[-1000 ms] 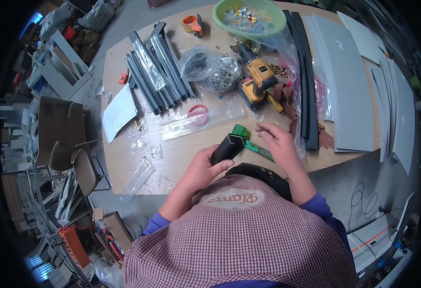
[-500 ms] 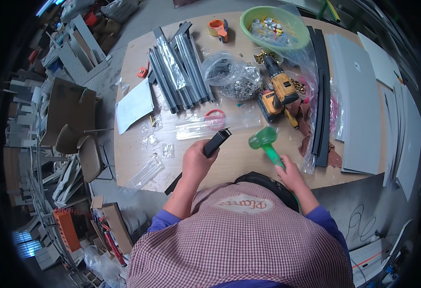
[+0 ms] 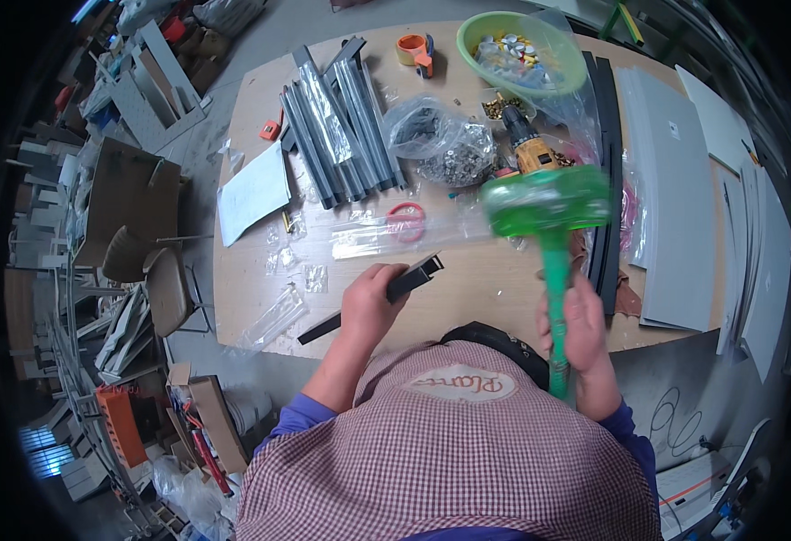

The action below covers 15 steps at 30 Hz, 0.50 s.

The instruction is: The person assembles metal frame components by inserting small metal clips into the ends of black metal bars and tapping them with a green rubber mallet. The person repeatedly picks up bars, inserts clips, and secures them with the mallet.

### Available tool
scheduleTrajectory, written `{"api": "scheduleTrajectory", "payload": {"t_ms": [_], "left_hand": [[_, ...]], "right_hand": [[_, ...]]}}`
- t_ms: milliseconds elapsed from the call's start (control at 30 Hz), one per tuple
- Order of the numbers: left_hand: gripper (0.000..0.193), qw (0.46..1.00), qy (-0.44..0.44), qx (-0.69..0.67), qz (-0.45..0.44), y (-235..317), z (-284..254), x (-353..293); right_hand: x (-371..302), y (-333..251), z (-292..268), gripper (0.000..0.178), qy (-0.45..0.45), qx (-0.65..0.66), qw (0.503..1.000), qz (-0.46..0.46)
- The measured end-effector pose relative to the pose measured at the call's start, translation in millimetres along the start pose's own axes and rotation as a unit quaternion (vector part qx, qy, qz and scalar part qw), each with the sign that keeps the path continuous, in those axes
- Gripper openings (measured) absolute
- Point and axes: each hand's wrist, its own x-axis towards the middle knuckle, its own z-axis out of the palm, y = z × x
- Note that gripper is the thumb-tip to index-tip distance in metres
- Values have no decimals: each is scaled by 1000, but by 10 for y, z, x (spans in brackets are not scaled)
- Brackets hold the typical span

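My left hand (image 3: 370,305) is closed around a long black channel-shaped bar (image 3: 416,278), tilted over the table's near edge. Its open end points up and to the right, while the other end sticks out past my wrist to the lower left. In my right hand (image 3: 579,323) is a green mallet (image 3: 549,204), held by its handle with the head raised toward the camera. The mallet head is smeared by motion and covers part of a yellow cordless drill (image 3: 529,151) behind it. A gap separates the mallet from the bar.
Plastic-wrapped grey profiles (image 3: 334,135) lie at the back left beside a paper sheet (image 3: 256,195). Bags of small hardware (image 3: 457,153), an orange tape roll (image 3: 410,50) and a light green bowl (image 3: 473,65) stand farther back. Grey panels (image 3: 671,198) and black strips (image 3: 604,180) fill the right side.
The mallet has risen toward the camera and moved right with my right hand. My left hand and the black bar have shifted slightly, the bar now lying flatter.
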Motion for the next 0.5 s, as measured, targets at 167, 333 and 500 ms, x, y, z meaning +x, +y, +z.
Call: {"api": "scheduleTrajectory", "payload": {"t_ms": [167, 333, 500], "left_hand": [[34, 999, -11, -12, 41, 50, -33, 61], [38, 999, -3, -11, 33, 47, -130, 77], [37, 999, 8, -28, 39, 81, -163, 115]], "right_hand": [[-21, 77, 25, 40, -122, -161, 973, 110], [-63, -38, -154, 47, -15, 15, 999, 30], [-153, -190, -196, 54, -24, -23, 999, 2]]}}
